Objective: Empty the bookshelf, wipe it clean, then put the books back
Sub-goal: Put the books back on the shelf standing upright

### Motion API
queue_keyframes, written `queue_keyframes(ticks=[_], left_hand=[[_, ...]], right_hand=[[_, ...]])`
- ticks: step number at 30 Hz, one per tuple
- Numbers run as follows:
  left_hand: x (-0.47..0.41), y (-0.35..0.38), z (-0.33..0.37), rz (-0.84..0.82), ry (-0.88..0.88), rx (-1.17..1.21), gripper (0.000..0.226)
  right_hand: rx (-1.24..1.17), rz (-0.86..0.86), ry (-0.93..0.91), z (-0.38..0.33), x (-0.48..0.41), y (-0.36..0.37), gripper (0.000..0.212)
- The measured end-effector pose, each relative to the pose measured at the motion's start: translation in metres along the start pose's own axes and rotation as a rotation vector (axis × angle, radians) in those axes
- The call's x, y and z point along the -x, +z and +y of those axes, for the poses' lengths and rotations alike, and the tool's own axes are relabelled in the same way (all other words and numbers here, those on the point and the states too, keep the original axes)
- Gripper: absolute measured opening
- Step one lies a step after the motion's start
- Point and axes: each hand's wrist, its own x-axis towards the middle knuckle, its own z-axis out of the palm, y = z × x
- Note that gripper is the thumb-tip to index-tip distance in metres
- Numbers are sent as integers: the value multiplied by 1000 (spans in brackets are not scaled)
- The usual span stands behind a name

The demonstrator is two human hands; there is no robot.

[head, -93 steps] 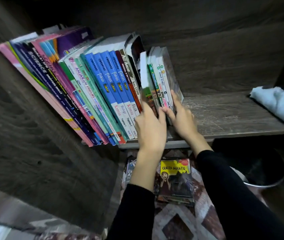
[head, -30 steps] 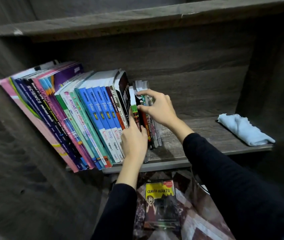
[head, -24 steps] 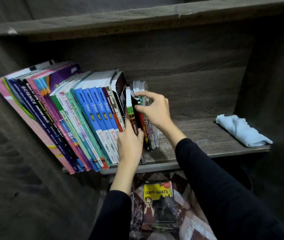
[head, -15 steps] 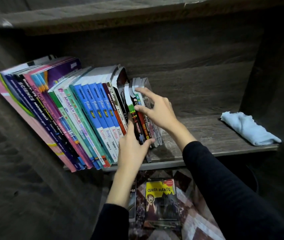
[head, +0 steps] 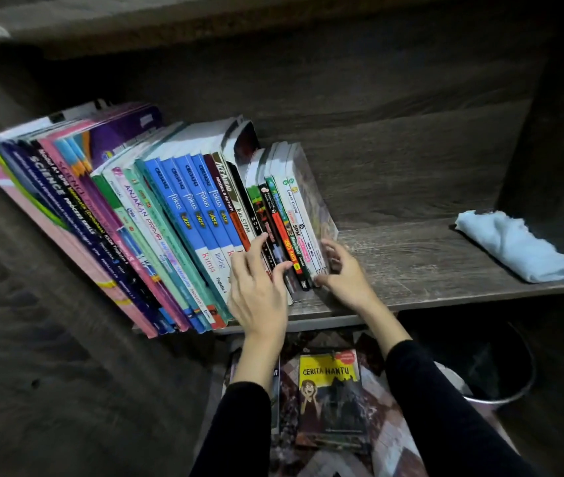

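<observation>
Books point(head: 156, 218) stand in a row on the left half of the shelf point(head: 428, 266), spines toward me, each one tilted with its top leaning left toward the side wall. My left hand point(head: 259, 294) lies over the lower spines where the blue books meet the darker ones. Its fingers are loosely spread, tips touching, gripping nothing. Just right of it are the small paperbacks point(head: 294, 228) that end the row. My right hand point(head: 346, 277) cups their lower end, fingers curled against the outer cover and thumb at the foot of the spines. Right of that, the board runs on to the blue cloth point(head: 514, 249) in the far right corner. One more book, the yellow paperback point(head: 328, 390), lies flat on the floor below the shelf edge, between my forearms, its long axis pointing away from me. I judge it goes in next at the row's right end. The right hand is nearer that gap, so it should fetch the book while the left props the lean.
</observation>
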Motion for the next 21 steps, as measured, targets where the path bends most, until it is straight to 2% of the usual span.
queue_keyframes(ticks=[3,7,10,14,16,21], left_hand=[[4,14,-9,90,134,-122,55],[5,19,-13,116,168,-164,52],[0,18,-5,107,119,-214,51],[-11,20,16,54,-95,-270,55],[-13,21,21,43,-148,-252,55],[-20,4,22,120,-26,-188,46]], right_hand=[[12,11,16,5,-6,-5,69],[-26,2,32,10,-11,-6,69],[-30,5,26,11,-13,-5,70],[-17,4,15,11,-10,-3,70],[3,-2,4,10,-9,-4,70],[86,-48,13,8,-8,-9,77]])
